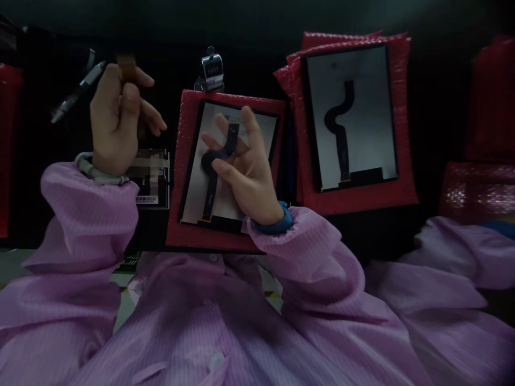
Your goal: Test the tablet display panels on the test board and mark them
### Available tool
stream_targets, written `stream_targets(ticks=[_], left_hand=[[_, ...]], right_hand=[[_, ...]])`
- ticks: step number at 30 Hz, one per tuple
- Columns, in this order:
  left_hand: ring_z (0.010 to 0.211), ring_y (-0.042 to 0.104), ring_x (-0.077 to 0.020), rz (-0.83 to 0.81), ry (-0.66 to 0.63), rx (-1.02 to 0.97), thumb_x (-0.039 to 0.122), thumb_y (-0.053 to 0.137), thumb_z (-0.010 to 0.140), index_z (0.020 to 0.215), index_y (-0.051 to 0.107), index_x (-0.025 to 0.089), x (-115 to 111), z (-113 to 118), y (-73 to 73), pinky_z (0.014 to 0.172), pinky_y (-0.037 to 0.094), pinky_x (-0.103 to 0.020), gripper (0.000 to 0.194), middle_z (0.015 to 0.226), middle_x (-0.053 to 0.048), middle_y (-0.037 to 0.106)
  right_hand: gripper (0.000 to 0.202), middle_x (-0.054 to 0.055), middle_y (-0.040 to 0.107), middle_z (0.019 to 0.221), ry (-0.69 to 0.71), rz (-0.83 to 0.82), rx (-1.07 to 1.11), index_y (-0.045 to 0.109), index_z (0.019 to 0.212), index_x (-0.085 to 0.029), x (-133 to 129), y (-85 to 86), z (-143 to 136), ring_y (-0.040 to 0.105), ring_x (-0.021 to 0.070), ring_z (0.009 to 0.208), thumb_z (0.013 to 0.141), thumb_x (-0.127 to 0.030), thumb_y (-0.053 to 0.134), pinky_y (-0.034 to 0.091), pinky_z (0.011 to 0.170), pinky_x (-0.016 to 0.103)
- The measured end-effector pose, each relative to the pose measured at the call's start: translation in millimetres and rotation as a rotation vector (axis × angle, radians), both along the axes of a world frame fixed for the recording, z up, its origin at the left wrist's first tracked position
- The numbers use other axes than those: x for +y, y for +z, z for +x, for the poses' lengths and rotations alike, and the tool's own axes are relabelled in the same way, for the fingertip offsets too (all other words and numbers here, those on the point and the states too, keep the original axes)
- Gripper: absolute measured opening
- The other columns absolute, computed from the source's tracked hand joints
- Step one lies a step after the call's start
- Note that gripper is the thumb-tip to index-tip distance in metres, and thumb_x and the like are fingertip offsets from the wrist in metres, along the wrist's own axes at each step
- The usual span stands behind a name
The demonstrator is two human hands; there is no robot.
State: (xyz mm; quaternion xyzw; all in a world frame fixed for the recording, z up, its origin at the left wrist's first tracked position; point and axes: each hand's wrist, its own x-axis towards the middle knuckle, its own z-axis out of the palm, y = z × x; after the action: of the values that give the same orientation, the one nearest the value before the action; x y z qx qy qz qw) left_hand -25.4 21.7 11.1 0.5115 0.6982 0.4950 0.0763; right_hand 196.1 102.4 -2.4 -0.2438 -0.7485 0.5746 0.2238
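My left hand [115,126] is raised at the left, thumb and index finger pinched on a small amber-brown strip [127,68] that is blurred. My right hand [251,174] hovers over an LCD panel [191,195], its fingers spread and somewhat blurred. The panel has a pale back and dark edges and lies on a red bubble-wrap bag [177,214]. A black curved flex cable [210,195] runs along the panel, close to my right thumb; whether they touch I cannot tell. Below my left hand sits a dark flat part with a barcode label [147,200], partly covered by the wrist.
A second LCD panel [372,118] with its own flex cable lies on stacked red bubble-wrap bags [404,161] at the right. A metal tally counter [212,72] stands behind the near panel. A pen-like tool [78,92] lies far left. A co-worker's sleeve [450,268] enters at right.
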Motion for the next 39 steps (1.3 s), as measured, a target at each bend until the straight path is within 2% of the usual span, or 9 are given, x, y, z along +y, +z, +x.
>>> stream_targets(ticks=[2,5,8,13,16,20,25,31,39], left_hand=[[0.067,0.067,-0.0096,-0.013,-0.064,0.018,0.067,0.031,0.104,0.118,0.059,0.017,-1,2,2.9,0.062,0.054,-0.025,0.06,0.088,0.002,0.07],[0.089,0.069,-0.0167,-0.009,-0.19,0.133,0.052,0.043,0.107,0.1,0.07,0.025,-1,3,8.3,0.083,0.055,-0.036,0.039,0.097,-0.003,0.073],[0.091,0.066,-0.0179,-0.092,-0.258,0.216,0.039,0.051,0.103,0.09,0.073,0.031,-1,2,10.3,0.088,0.053,-0.041,0.027,0.1,0.0,0.077],[0.079,0.065,-0.0168,-0.174,-0.336,0.234,0.033,0.058,0.099,0.103,0.074,0.029,-2,3,9.5,0.096,0.049,-0.046,0.018,0.085,0.004,0.078],[0.087,0.064,-0.0201,-0.23,-0.363,0.271,0.032,0.057,0.096,0.093,0.075,0.026,-3,6,9.8,0.095,0.048,-0.048,0.019,0.089,-0.001,0.077],[0.104,0.058,-0.0247,-0.332,-0.406,0.337,0.032,0.051,0.097,0.092,0.074,0.023,-4,11,11.7,0.102,0.041,-0.053,0.025,0.101,-0.005,0.074],[0.099,0.056,-0.024,-0.439,-0.452,0.394,0.028,0.046,0.098,0.088,0.07,0.021,-5,20,16.3,0.099,0.037,-0.054,0.027,0.095,-0.006,0.071],[0.097,0.059,-0.026,-0.417,-0.446,0.453,0.025,0.046,0.097,0.08,0.068,0.019,-7,28,14.1,0.1,0.037,-0.055,0.028,0.085,-0.005,0.068],[0.094,0.061,-0.0238,-0.402,-0.48,0.437,0.025,0.046,0.096,0.079,0.068,0.02,-8,27,11.5,0.097,0.044,-0.046,0.029,0.084,-0.005,0.069]], right_hand=[[0.056,0.005,0.044,0.158,0.059,-0.086,0.084,0.032,0.157,-0.031,2,-3.2,-1,0.051,0.0211,0.143,0.105,-0.05,0.044,0.049,0.114,0.047],[0.041,0.003,0.063,0.14,0.11,-0.162,0.184,0.059,0.135,-0.027,6,-6.7,-2,0.056,0.0215,0.136,0.104,-0.051,0.046,0.045,0.12,0.047],[0.04,0.002,0.067,0.131,0.129,-0.174,0.209,0.068,0.116,-0.027,6,-8.8,-3,0.058,0.0213,0.132,0.103,-0.057,0.044,0.042,0.122,0.046],[0.063,0.005,0.065,0.127,0.139,-0.124,0.163,0.065,0.096,-0.026,5,-10.0,-3,0.054,0.0219,0.129,0.104,-0.067,0.017,0.043,0.117,0.047],[0.049,0.006,0.064,0.117,0.186,0.029,0.133,0.06,0.091,-0.024,8,-7.4,-2,0.056,0.0222,0.118,0.106,-0.058,0.029,0.043,0.113,0.048],[0.035,0.006,0.062,0.12,0.189,0.284,0.093,0.056,0.085,-0.023,15,-7.2,-3,0.052,0.023,0.114,0.106,-0.043,0.036,0.043,0.108,0.047],[0.031,0.009,0.061,0.111,0.153,0.597,-0.036,0.055,0.085,-0.023,16,-15.4,-9,0.05,0.0267,0.11,0.105,-0.038,0.036,0.042,0.106,0.052],[0.029,0.011,0.06,0.112,0.169,0.686,-0.101,0.054,0.086,-0.021,13,-18.1,-11,0.048,0.0297,0.114,0.105,-0.032,0.035,0.043,0.103,0.055],[0.024,0.01,0.059,0.109,0.162,0.744,-0.127,0.052,0.084,-0.021,13,-17.3,-9,0.048,0.0286,0.111,0.103,-0.027,0.038,0.044,0.101,0.053]])
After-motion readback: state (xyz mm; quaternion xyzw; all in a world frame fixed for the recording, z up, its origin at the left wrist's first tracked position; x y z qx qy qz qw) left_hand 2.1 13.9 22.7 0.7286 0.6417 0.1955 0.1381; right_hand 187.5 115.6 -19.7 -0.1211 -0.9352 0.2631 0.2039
